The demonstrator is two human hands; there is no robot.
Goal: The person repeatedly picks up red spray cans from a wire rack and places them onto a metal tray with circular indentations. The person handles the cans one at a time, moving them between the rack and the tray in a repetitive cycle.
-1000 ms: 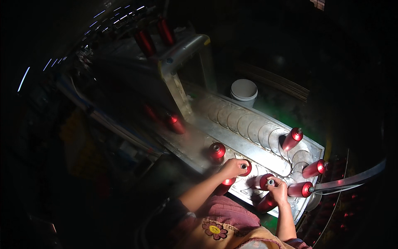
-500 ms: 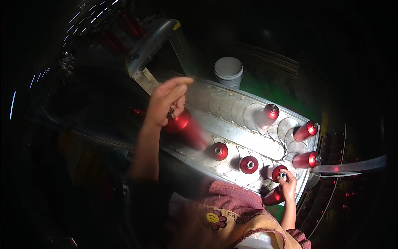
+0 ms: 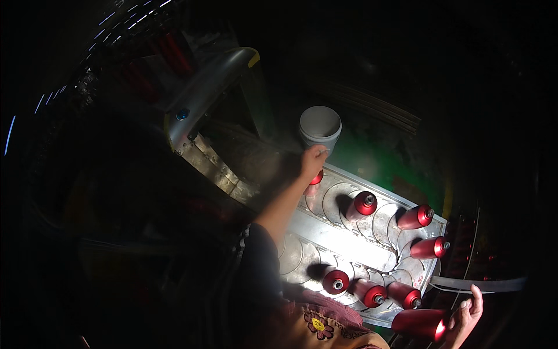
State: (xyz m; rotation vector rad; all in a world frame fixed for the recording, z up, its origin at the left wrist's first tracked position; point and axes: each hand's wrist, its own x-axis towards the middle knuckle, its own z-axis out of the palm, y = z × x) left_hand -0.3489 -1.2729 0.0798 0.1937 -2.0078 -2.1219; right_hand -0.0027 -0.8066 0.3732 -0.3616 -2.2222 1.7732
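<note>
My left hand (image 3: 314,161) reaches across to the far lane of a metal slat conveyor (image 3: 325,235). Its fingers are closed around the top of a red metal bottle (image 3: 314,185), whose neck they hide. Beyond the conveyor's near right corner, my right hand (image 3: 465,319) has its index finger extended and thumb bent. A tilted red bottle (image 3: 419,323) has its shoulder end against that hand, its neck hidden there. Other red bottles with narrow silvery necks stand on the slats, including one in the far lane (image 3: 365,203) and one in the near lane (image 3: 336,280).
Behind the conveyor is a white bucket (image 3: 320,123). A metal guard frame (image 3: 212,81) with a blue button rises at the upper left. From the conveyor's right end extends a pale strip (image 3: 482,284). Dark red bottles (image 3: 172,52) show dimly at the far left.
My left hand has brought its bottle from over the near lane to the far lane. My right hand has left a bottle neck in the near lane and moved to the right. The view has shifted.
</note>
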